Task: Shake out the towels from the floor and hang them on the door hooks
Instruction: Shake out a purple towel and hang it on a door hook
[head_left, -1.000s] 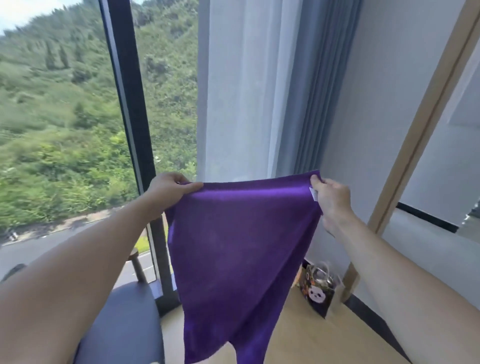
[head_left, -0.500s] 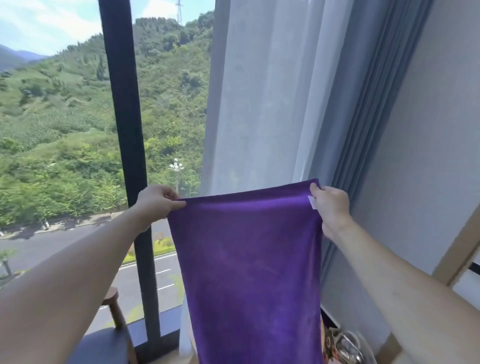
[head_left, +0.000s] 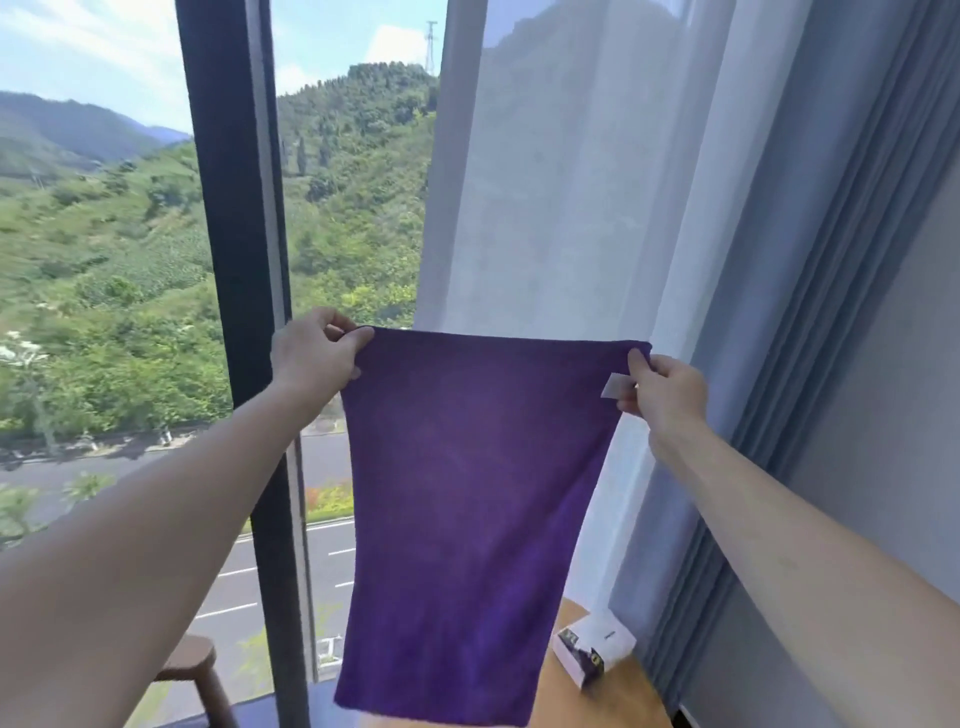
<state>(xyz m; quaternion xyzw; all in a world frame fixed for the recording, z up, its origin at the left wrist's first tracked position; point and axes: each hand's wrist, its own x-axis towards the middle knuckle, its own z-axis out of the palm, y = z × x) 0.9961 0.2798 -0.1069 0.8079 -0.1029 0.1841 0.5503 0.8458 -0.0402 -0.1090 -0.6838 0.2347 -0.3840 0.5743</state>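
A purple towel (head_left: 467, 499) hangs spread out in front of me at arm's length, its top edge stretched level between both hands. My left hand (head_left: 314, 353) pinches the top left corner. My right hand (head_left: 665, 389) pinches the top right corner, just beside a small white label (head_left: 615, 387). The towel's lower edge hangs free above the floor. No door hooks are in view.
A tall window with a dark frame post (head_left: 239, 312) faces green hills and a road. A sheer white curtain (head_left: 561, 208) and a grey drape (head_left: 810, 312) hang to the right. A white box (head_left: 592, 654) lies on the wooden floor. A wooden chair part (head_left: 192, 665) is low left.
My view has tilted upward, and both hands have moved further apart. The towel now hangs flat and fully spread instead of sagging.
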